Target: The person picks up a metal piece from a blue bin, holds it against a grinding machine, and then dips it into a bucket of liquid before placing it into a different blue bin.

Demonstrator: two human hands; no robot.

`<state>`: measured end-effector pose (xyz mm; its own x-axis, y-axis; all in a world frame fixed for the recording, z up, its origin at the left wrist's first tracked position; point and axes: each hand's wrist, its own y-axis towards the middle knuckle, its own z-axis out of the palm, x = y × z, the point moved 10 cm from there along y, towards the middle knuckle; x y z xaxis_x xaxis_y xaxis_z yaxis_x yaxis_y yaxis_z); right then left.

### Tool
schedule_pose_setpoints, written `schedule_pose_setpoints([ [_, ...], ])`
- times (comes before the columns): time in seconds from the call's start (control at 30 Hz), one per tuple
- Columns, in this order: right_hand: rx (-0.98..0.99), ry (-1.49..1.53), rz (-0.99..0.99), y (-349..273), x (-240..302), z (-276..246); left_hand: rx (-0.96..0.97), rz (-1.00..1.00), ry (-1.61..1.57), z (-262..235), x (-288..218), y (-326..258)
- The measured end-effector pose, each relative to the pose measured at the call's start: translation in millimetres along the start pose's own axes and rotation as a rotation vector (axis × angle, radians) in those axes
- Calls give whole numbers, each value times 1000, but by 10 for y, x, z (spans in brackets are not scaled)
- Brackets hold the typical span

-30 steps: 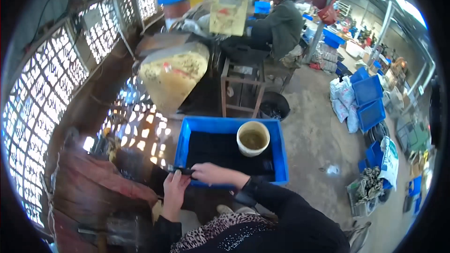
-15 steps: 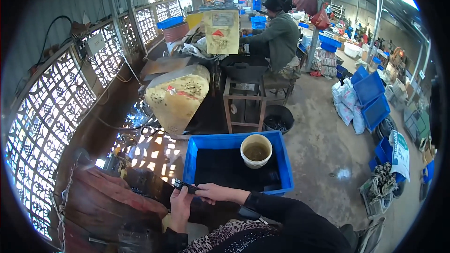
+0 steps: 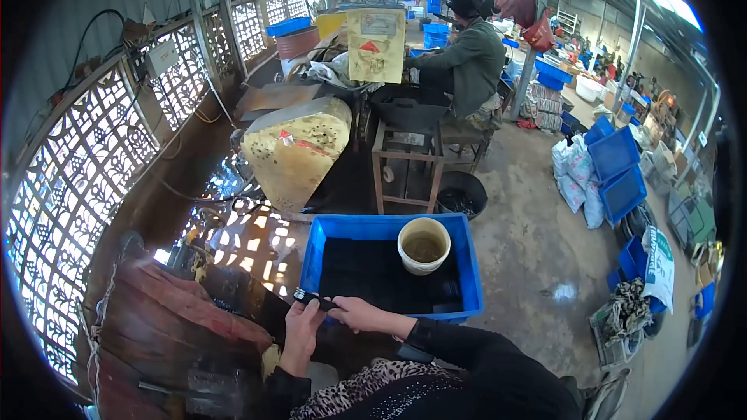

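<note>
Both my hands are at the near left corner of a blue plastic tub (image 3: pixel 314 253). Between them is a small stack of dark flat strips (image 3: pixel 309 297) with pale, shiny ends; their exact kind is too small to make out. My left hand (image 3: pixel 299 333) pinches the strips from below, thumb on top, shiny ends pointing away to the left. My right hand (image 3: pixel 359 315) is closed around their other end, which its fingers partly hide. A cream bucket (image 3: pixel 422 263) of murky brown liquid stands inside the tub, at its far right, on a dark bottom.
Beyond the tub are a stained yellowish machine cover (image 3: pixel 296 155), a wooden stand (image 3: pixel 408 167) and a black basin (image 3: pixel 461 194). A seated person (image 3: pixel 475 54) works there. Wet floor and reddish cloth (image 3: pixel 187 303) lie left. Blue crates (image 3: pixel 615 152) and white sacks (image 3: pixel 577 171) stand right.
The strips have tipped slightly between my hands, and fewer of their shiny ends show. My hands have shifted a little up. The view has moved slightly; the tub and bucket stay put.
</note>
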<state>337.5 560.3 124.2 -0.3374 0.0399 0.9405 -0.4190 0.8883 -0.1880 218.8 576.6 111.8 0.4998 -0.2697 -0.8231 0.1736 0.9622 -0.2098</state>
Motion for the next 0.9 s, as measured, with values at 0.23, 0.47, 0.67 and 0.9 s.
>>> schedule_pose_setpoints([
  [0.23, -85, 114, -7, 8, -28, -159, -48, -102, -6, -26, 124, 41],
  [0.47, -98, 17, -49, 34, -47, -186, -70, -76, 44, -68, 140, 46],
  [0.67, -92, 42, -30, 63, 4, -198, -89, -71, -1, -123, 185, 107],
  [0.9, -177, 121, -83, 89, 89, -258, -167, -13, 42, -116, 66, 138],
])
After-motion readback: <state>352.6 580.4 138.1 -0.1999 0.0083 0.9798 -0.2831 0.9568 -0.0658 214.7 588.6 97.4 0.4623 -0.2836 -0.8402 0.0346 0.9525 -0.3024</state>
